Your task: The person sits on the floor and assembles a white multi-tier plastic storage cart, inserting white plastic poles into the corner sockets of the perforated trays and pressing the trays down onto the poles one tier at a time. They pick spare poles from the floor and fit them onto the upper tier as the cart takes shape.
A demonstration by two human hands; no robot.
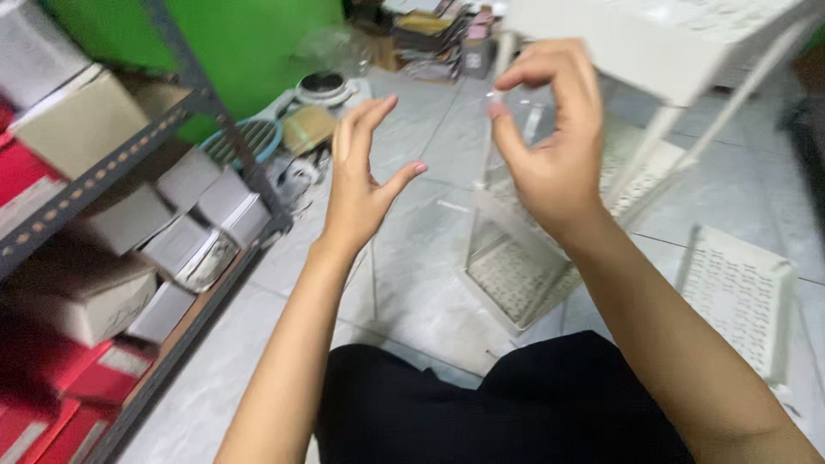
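My right hand [550,146] is raised in front of a white plastic shelf rack [653,51], its thumb and forefinger pinched around a thin white upright post [503,60] at the rack's near corner. My left hand [365,176] hovers open to the left of the post, fingers spread and touching nothing. The rack's lower perforated tray [516,283] stands on the tiled floor below my hands. My legs in black fabric [481,404] fill the bottom of the view.
A loose white perforated tray [743,292] lies on the floor at right. A grey metal shelving unit [112,163] with white and red boxes lines the left side. Clutter and stacked papers [430,34] sit by the green wall [258,43] behind.
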